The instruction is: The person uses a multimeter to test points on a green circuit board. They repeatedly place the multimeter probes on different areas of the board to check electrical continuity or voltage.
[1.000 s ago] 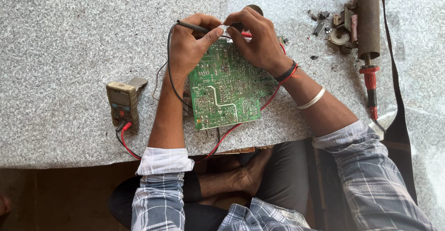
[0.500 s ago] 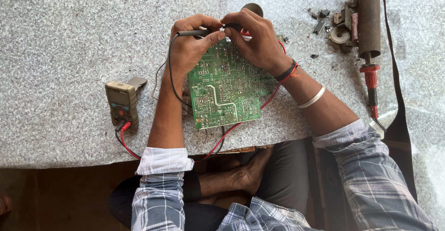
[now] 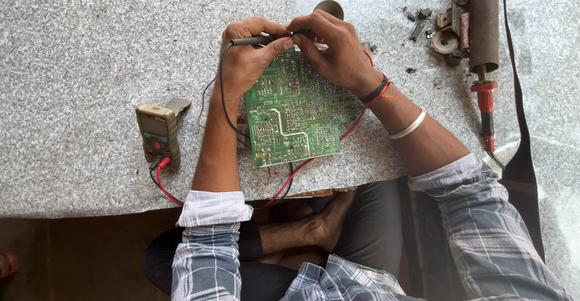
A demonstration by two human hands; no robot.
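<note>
My left hand [image 3: 251, 59] pinches the light, stiff black probe [image 3: 254, 40] and my right hand [image 3: 335, 50] grips its own probe (mostly hidden) over the thin, fragile green circuit board [image 3: 296, 114] mid-frame, best held by its edges.

Green circuit board [image 3: 296, 111], speckled grey table [image 3: 90, 53], red and black leads [image 3: 166, 186].

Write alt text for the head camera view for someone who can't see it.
Seen from above, a person's left hand holds a black probe and the right hand meets it over the far edge of a green circuit board on a speckled table. A multimeter lies to the left, a soldering iron to the right.
</note>
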